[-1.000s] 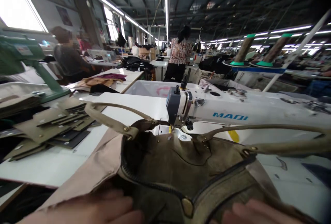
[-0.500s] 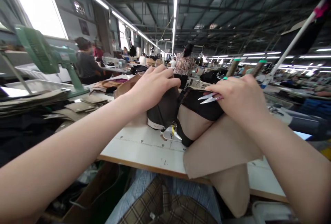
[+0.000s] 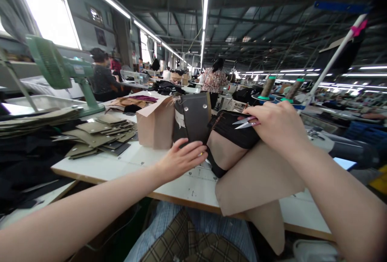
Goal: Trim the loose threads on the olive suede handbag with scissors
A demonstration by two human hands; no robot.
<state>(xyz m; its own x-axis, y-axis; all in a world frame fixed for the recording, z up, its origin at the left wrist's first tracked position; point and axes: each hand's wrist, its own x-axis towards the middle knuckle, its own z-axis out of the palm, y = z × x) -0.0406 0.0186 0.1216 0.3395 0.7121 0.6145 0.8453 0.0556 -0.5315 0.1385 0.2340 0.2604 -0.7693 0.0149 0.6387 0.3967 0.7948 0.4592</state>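
**Snips held close to the bag at the sewing table**

While the left hand [image 3: 181, 158] lies flat with fingers spread against the lower edge of the dark flap [image 3: 192, 117], nothing is pinched in it; it only presses. That flap stands upright on the table [image 3: 90, 165], with the tan lining [image 3: 155, 127] folded up beside it on the left. The right hand [image 3: 276, 127] is closed around small snips [image 3: 243, 123], blades pointing left and lying just over the black fabric [image 3: 234, 131] of the bag, which bulges up between the two hands. More lining [image 3: 260, 181] drapes off the near table edge.

A likely risk is the open tips nicking the black fabric, since they sit so close to it. The upright flap could also flop over if the flat hand slips, as it has no real hold. The overhanging lining may drag the bag toward the lap.

A stack of cut pieces [image 3: 96, 135] and a green fan [image 3: 57, 68] sit well to the left.
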